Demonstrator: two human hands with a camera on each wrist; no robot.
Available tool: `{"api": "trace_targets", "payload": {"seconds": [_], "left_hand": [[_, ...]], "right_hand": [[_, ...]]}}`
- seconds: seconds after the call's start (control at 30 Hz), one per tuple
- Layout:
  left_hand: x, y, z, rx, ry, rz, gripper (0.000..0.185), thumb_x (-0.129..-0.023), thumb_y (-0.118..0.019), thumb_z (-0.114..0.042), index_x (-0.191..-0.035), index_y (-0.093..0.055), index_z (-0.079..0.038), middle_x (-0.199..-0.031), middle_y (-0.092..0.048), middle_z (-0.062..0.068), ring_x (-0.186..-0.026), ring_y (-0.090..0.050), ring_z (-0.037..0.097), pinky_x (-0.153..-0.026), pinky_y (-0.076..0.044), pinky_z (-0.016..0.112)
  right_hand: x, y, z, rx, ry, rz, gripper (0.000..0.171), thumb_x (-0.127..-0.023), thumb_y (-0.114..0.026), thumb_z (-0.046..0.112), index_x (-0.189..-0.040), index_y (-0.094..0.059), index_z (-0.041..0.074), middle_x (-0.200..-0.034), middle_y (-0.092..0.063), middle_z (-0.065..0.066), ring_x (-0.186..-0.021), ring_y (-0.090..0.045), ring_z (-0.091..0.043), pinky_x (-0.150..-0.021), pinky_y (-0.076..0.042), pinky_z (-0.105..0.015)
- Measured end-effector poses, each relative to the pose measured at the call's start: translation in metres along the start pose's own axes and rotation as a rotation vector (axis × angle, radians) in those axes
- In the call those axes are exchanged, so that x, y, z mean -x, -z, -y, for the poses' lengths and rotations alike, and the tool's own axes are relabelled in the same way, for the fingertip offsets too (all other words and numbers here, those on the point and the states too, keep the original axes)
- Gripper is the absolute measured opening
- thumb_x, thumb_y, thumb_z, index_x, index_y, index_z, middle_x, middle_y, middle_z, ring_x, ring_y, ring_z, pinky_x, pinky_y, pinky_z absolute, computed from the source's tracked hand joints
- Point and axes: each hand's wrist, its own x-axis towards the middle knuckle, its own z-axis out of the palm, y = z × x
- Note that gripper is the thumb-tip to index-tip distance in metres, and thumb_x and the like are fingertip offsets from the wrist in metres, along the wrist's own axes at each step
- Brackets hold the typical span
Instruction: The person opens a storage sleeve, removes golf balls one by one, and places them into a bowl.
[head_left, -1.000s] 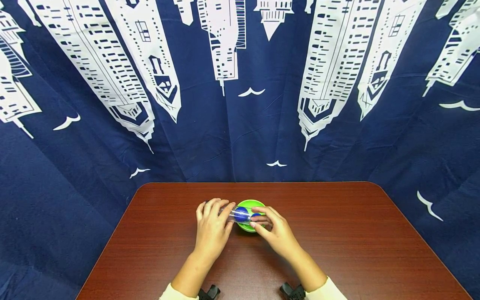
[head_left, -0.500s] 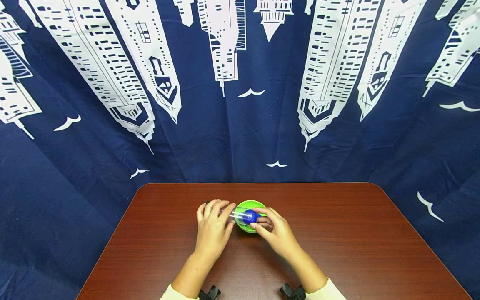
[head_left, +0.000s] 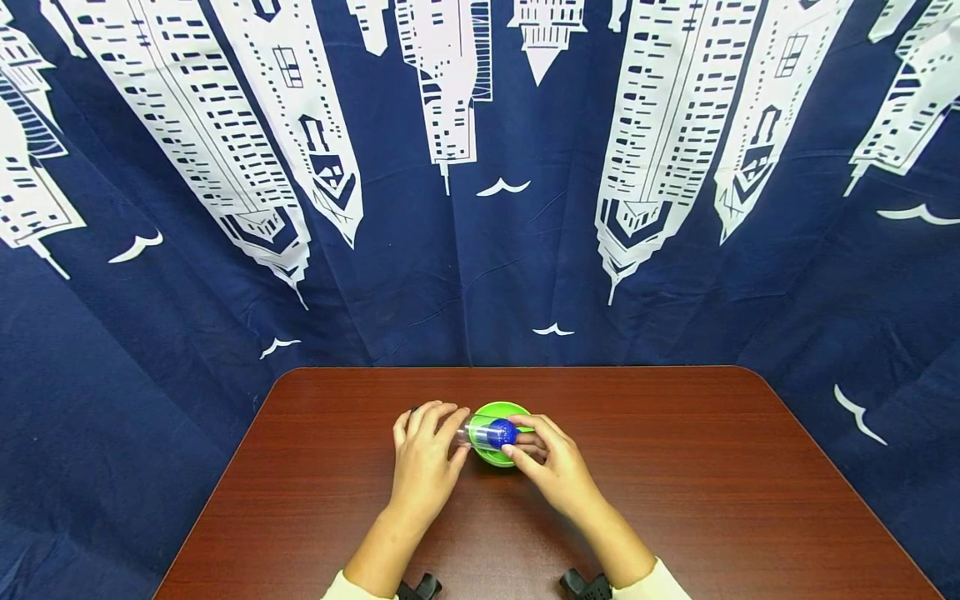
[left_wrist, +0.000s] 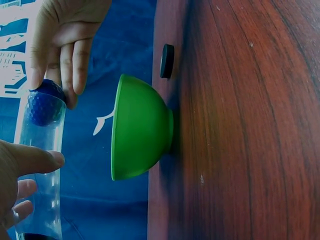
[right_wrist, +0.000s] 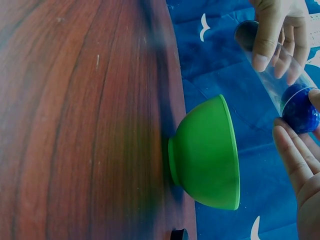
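A clear tube (left_wrist: 42,192) with a dark end lies tilted in the air above a green bowl (left_wrist: 142,132). My left hand (head_left: 426,454) grips the tube toward its dark end. At the tube's other end, a dimpled blue golf ball (right_wrist: 299,111) sits partly inside the mouth. Thumb and fingers of my right hand (head_left: 551,458) pinch this ball where it sticks out. From the head view, the tube and fingers cover part of the bowl's inside.
The brown wooden table (head_left: 675,467) has rounded far corners. Beside the bowl lies a small black round cap (left_wrist: 167,61). A blue cloth (head_left: 420,283) with white building and bird prints hangs behind the table.
The blue ball has shifted right along the tube, from its middle to the mouth at my right fingers. Both hands have stayed almost in place.
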Motion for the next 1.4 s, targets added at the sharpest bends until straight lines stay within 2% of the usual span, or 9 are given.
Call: {"api": "trace_targets", "payload": {"seconds": [0.17, 0.4, 0.57, 0.8, 0.97, 1.03, 1.13, 1.27, 1.4], "left_hand": [[0.001, -0.003, 0.001, 0.043, 0.045, 0.002, 0.058, -0.069, -0.093, -0.016, -0.123, -0.070, -0.020, -0.121, -0.067, 0.000, -0.122, -0.060, 0.024, -0.108, -0.036, 0.056], [0.002, -0.010, 0.009, 0.086, 0.107, -0.020, 0.059, -0.069, -0.093, -0.018, -0.123, -0.070, -0.018, -0.119, -0.069, 0.002, -0.125, -0.063, 0.025, -0.109, -0.034, 0.063], [0.004, -0.013, 0.014, 0.126, 0.185, -0.017, 0.055, -0.073, -0.091, -0.024, -0.123, -0.069, -0.014, -0.119, -0.071, 0.008, -0.122, -0.064, 0.029, -0.108, -0.035, 0.063], [0.006, -0.015, 0.016, 0.220, 0.282, -0.002, 0.053, -0.077, -0.088, -0.028, -0.124, -0.068, -0.011, -0.117, -0.074, 0.009, -0.113, -0.067, 0.030, -0.095, -0.047, 0.053], [0.008, -0.017, 0.018, 0.276, 0.356, 0.037, 0.052, -0.080, -0.086, -0.030, -0.125, -0.066, -0.011, -0.117, -0.074, 0.010, -0.111, -0.068, 0.030, -0.093, -0.053, 0.050], [0.009, -0.017, 0.018, 0.292, 0.374, 0.057, 0.051, -0.082, -0.085, -0.031, -0.125, -0.065, -0.011, -0.115, -0.074, 0.011, -0.107, -0.069, 0.030, -0.091, -0.055, 0.048], [0.010, -0.018, 0.019, 0.329, 0.395, 0.084, 0.048, -0.085, -0.082, -0.031, -0.124, -0.063, -0.011, -0.116, -0.074, 0.010, -0.102, -0.071, 0.028, -0.087, -0.058, 0.045], [0.012, -0.020, 0.021, 0.402, 0.426, 0.117, 0.045, -0.088, -0.080, -0.029, -0.124, -0.061, -0.011, -0.120, -0.073, 0.009, -0.103, -0.073, 0.027, -0.087, -0.060, 0.040], [0.013, -0.022, 0.021, 0.434, 0.449, 0.145, 0.044, -0.088, -0.079, -0.029, -0.124, -0.061, -0.011, -0.121, -0.072, 0.009, -0.105, -0.073, 0.028, -0.089, -0.060, 0.040]], "right_hand": [[-0.002, 0.002, -0.001, 0.012, 0.034, -0.020, 0.037, -0.091, -0.074, 0.007, -0.126, -0.062, 0.005, -0.119, -0.064, -0.014, -0.102, -0.073, -0.024, -0.088, -0.060, -0.028], [-0.006, 0.006, -0.002, 0.026, 0.066, -0.053, 0.040, -0.088, -0.075, 0.002, -0.126, -0.061, 0.004, -0.122, -0.062, -0.012, -0.103, -0.071, -0.017, -0.089, -0.059, -0.028], [-0.006, 0.007, -0.006, 0.055, 0.074, -0.055, 0.038, -0.087, -0.076, 0.001, -0.123, -0.063, 0.004, -0.118, -0.063, -0.013, -0.100, -0.073, -0.023, -0.087, -0.060, -0.032], [-0.009, 0.010, -0.006, 0.126, 0.030, 0.006, 0.036, -0.087, -0.078, 0.005, -0.121, -0.065, 0.005, -0.115, -0.064, -0.010, -0.099, -0.073, -0.030, -0.085, -0.061, -0.040], [-0.011, 0.009, -0.008, 0.175, 0.004, 0.077, 0.036, -0.088, -0.078, 0.007, -0.122, -0.066, 0.007, -0.114, -0.064, -0.005, -0.097, -0.073, -0.024, -0.084, -0.061, -0.032], [-0.011, 0.009, -0.009, 0.186, 0.013, 0.091, 0.036, -0.087, -0.078, 0.006, -0.121, -0.067, 0.006, -0.112, -0.064, -0.006, -0.094, -0.074, -0.023, -0.083, -0.061, -0.029], [-0.010, 0.007, -0.011, 0.202, 0.034, 0.100, 0.036, -0.087, -0.078, 0.005, -0.120, -0.067, 0.005, -0.110, -0.064, -0.007, -0.092, -0.074, -0.024, -0.080, -0.061, -0.030], [-0.010, 0.005, -0.011, 0.255, 0.064, 0.123, 0.035, -0.087, -0.078, 0.007, -0.121, -0.067, 0.005, -0.108, -0.064, -0.006, -0.092, -0.073, -0.022, -0.080, -0.062, -0.034], [-0.009, 0.004, -0.011, 0.325, 0.077, 0.143, 0.036, -0.087, -0.079, 0.009, -0.121, -0.068, 0.006, -0.111, -0.065, -0.003, -0.091, -0.071, -0.016, -0.081, -0.061, -0.033]]}}
